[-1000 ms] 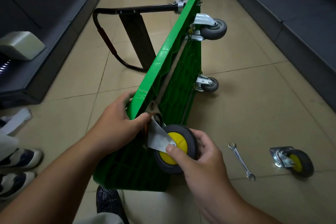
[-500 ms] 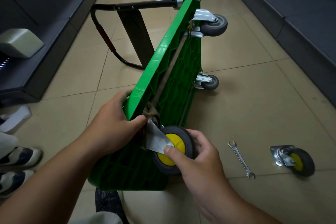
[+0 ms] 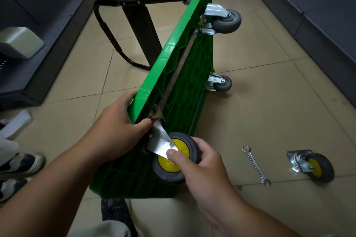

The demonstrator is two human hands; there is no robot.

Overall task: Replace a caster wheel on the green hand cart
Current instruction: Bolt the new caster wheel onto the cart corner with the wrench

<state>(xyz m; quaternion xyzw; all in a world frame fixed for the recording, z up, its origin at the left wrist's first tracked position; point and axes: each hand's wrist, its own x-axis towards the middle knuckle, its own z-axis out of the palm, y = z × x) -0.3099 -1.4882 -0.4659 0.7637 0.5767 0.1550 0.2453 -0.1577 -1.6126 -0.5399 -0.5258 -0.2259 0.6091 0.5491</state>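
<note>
- The right hand (image 3: 204, 161) is nearest, its grip clenched on the caster wheel (image 3: 168, 169): thumb on the bright steel fork (image 3: 159, 143), fingers curled round the black tyre
- The caster sits at the near upper corner of the cart's underside; its mounting plate is hidden, so I cannot tell whether it is bolted on
- By my reckoning it is a dense, rigid piece with some weight for its size, and the swivel will let the plate spin if only the tyre is held, so pinching fork and tyre together as here looks sound; the stamped fork edges may be sharp
- The left hand (image 3: 119, 131) has its grip closed over that same corner of the green hand cart (image 3: 185, 75), thumb tip touching the top of the fork
- The cart stands on its long edge on the tiled floor (image 3: 269, 102), ribbed underside facing right; the plastic deck is probably light and a little flexible, and balanced so it could topple, so the top rim is the place to steady it
- To the right on the floor lie a thin wrench (image 3: 255, 165) and, just beyond it, a loose caster (image 3: 312, 165) with a yellow hub, both apart from the cart; which caster is the new one I cannot say
- Farther along, two grey casters (image 3: 227, 22) are mounted on the underside, and the black handle (image 3: 134, 3) lies folded out to the left
</note>
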